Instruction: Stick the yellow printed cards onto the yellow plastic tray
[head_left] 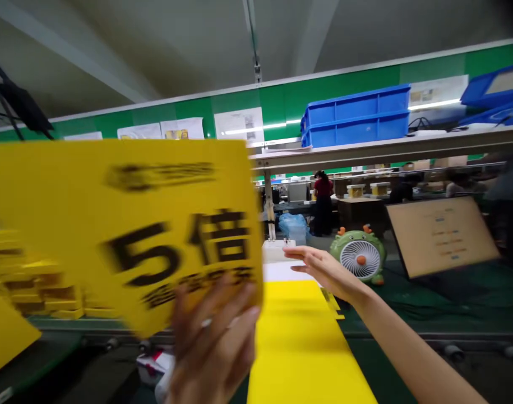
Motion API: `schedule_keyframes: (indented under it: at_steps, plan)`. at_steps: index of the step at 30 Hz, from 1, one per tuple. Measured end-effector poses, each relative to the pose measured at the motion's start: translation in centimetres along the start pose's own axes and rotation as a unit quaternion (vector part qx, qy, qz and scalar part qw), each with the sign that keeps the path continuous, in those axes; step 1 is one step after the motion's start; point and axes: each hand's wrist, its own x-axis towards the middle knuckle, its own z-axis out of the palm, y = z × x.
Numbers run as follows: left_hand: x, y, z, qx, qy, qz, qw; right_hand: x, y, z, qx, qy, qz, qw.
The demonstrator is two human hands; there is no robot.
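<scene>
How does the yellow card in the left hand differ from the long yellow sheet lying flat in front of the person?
The yellow card is raised and tilted in the left hand, while the long yellow sheet lies flat and untouched. The card carries black print, including a large "5倍"; the sheet shows no print. The card looks motion-blurred, the sheet sharp. Both are the same bright yellow.

Black "5倍" on yellow card (pixel 130 224); other print blurred.

one yellow sign (pixel 125 224), two stacked bins (pixel 355 116), one fan (pixel 360 258)
</scene>
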Motion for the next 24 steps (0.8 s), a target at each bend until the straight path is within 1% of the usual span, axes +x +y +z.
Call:
schedule_keyframes:
  at_steps: [1, 2, 3, 5, 6, 7, 8, 9, 10, 11, 12, 13, 14, 16, 19, 21, 23, 24]
  plan:
    - [0.8, 0.9, 1.5, 0.019, -0.032, 0.055, 0.998, -1.1, -1.4, 1.1, 0.029, -0.024, -0.037, 0.999]
    - [1.3, 1.7, 2.7, 0.025, -0.073, 0.093, 0.993, -2.1, -2.4, 2.0, 0.074, -0.015, -0.058, 0.995]
    - [1.7, 2.3, 3.7, 0.011, -0.119, 0.108, 0.987, -3.1, -3.0, 2.7, 0.103, 0.014, -0.061, 0.993]
    - [1.5, 2.9, 4.4, -0.061, -0.199, 0.079, 0.975, -4.6, -3.1, 2.8, 0.137, 0.088, -0.032, 0.986]
    - [1.1, 2.8, 4.3, -0.093, -0.214, 0.043, 0.971, -5.2, -2.8, 2.4, 0.14, 0.114, 0.003, 0.984]
    - [0.5, 2.6, 4.0, -0.124, -0.205, -0.018, 0.971, -5.8, -2.5, 1.8, 0.139, 0.121, 0.044, 0.982]
    - [-0.1, 2.2, 3.7, -0.158, -0.177, -0.105, 0.966, -6.3, -2.1, 1.2, 0.137, 0.113, 0.083, 0.981]
    - [-0.7, 1.8, 3.4, -0.196, -0.15, -0.204, 0.947, -6.8, -1.8, 0.6, 0.131, 0.096, 0.12, 0.979]
    - [-1.3, 1.5, 3.3, -0.238, -0.136, -0.301, 0.913, -7.2, -1.6, 0.2, 0.121, 0.075, 0.151, 0.978]
    - [-1.7, 1.2, 3.3, -0.281, -0.139, -0.38, 0.87, -7.5, -1.4, -0.1, 0.109, 0.051, 0.174, 0.977]
    - [-2.1, 1.0, 3.5, -0.321, -0.157, -0.431, 0.828, -7.8, -1.3, -0.2, 0.098, 0.023, 0.192, 0.976]
    - [-2.3, 0.8, 3.8, -0.352, -0.179, -0.457, 0.797, -8.0, -1.3, -0.2, 0.091, -0.003, 0.205, 0.974]
    - [-2.6, 0.8, 4.1, -0.368, -0.198, -0.469, 0.779, -8.2, -1.2, -0.1, 0.088, -0.025, 0.217, 0.972]
    - [-3.1, 0.7, 4.6, -0.372, -0.22, -0.479, 0.764, -8.4, -0.9, 0.2, 0.093, -0.049, 0.228, 0.968]
    - [-3.9, 0.7, 4.8, -0.39, -0.245, -0.494, 0.738, -8.5, -0.2, 0.6, 0.111, -0.037, 0.219, 0.969]
    - [-4.3, 0.6, 4.8, -0.427, -0.245, -0.505, 0.709, -8.5, 0.2, 0.8, 0.118, -0.027, 0.22, 0.968]
    - [-4.5, 0.4, 4.9, -0.469, -0.224, -0.522, 0.677, -8.5, 0.5, 1.0, 0.118, -0.019, 0.23, 0.966]
    - [-4.6, 0.3, 5.0, -0.483, -0.21, -0.528, 0.666, -8.5, 0.6, 1.0, 0.117, -0.017, 0.235, 0.965]
